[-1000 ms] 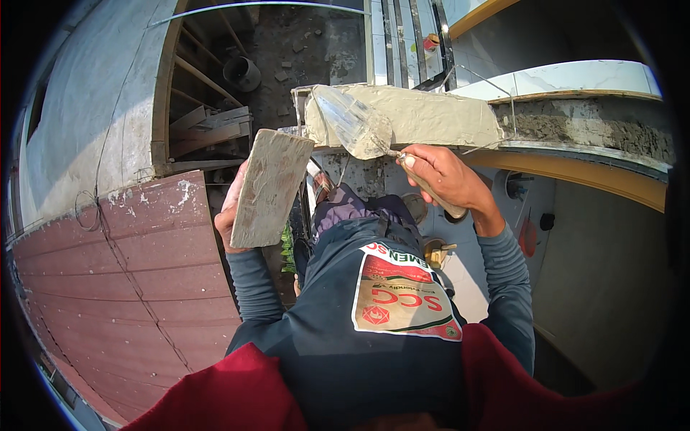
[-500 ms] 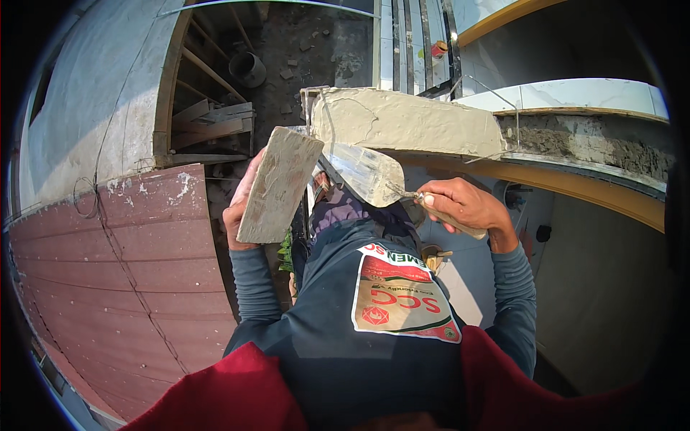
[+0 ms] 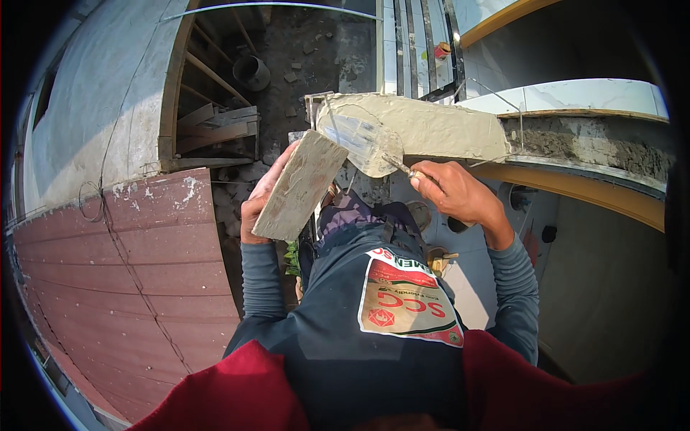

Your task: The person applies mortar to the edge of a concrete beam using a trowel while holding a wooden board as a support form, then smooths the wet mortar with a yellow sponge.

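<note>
In my right hand (image 3: 460,192) is the handle of a trowel (image 3: 359,144). Its blade, smeared with pale mortar, lies over the left end of a mortar-coated ledge (image 3: 438,128). My left hand (image 3: 264,197) grips a flat rectangular board (image 3: 300,185), a plastering float or hawk by its shape, crusted with dried mortar. Most of that hand's fingers are hidden behind the board. The board's upper right corner is close to the trowel blade. A bent metal wire clip (image 3: 519,128) crosses the ledge at its right part.
Rough grey mortar (image 3: 589,138) continues along the wall top at right, above an orange-yellow band (image 3: 596,192). Maroon panels (image 3: 122,266) stand at left. Below, a bucket (image 3: 251,72) and wood scraps (image 3: 219,129) lie on the ground. Dark metal bars (image 3: 431,50) run at the top.
The trowel blade has moved up and left onto the ledge's left end, its handle turning with my right hand. My left hand and the board have shifted slightly right.
</note>
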`<action>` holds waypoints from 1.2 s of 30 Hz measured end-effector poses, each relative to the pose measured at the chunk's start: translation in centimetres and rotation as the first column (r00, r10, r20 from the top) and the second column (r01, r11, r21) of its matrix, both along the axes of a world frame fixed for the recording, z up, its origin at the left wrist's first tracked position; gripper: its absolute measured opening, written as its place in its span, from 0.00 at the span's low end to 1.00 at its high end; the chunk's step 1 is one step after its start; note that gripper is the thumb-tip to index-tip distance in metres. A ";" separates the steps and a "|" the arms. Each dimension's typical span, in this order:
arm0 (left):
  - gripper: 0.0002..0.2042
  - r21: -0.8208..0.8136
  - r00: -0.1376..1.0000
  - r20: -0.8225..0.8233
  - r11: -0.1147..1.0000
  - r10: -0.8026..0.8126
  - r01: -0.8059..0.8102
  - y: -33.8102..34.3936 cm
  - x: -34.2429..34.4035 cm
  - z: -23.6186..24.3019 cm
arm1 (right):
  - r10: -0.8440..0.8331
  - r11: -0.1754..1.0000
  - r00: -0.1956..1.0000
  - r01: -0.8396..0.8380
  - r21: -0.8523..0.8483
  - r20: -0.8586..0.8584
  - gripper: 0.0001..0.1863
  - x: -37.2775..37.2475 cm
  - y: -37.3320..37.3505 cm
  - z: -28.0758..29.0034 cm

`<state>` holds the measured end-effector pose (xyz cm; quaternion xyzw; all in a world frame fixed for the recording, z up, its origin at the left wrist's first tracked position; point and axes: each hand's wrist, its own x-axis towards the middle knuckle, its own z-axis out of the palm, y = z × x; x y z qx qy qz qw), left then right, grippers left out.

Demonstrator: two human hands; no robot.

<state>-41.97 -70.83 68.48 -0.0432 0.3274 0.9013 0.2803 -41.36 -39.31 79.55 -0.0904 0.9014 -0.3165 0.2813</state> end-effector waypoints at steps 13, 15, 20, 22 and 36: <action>0.52 0.008 1.000 -0.018 1.000 -0.019 0.019 -0.1 -0.1 -0.5 | -0.438 0.898 0.890 0.426 0.106 0.129 0.15 2.9 3.7 1.6; 0.52 0.044 0.998 -0.042 0.998 -0.039 0.041 0.0 -0.3 -0.5 | -0.367 0.918 0.925 0.377 0.121 -0.097 0.15 4.4 4.5 1.0; 0.49 0.055 0.997 -0.027 0.996 -0.069 0.071 0.4 -0.6 -1.0 | -0.338 0.921 0.895 0.378 0.095 -0.291 0.14 4.0 3.2 2.2; 0.46 0.072 0.995 -0.065 0.994 -0.076 0.081 -0.1 -0.6 -3.2 | -0.324 0.936 0.920 0.346 0.070 -0.220 0.13 3.1 2.1 2.4; 0.18 0.024 0.898 0.065 0.899 0.436 -0.438 -2.7 0.8 -7.2 | -0.056 0.985 0.991 0.075 0.157 -0.122 0.14 -0.6 -1.9 1.3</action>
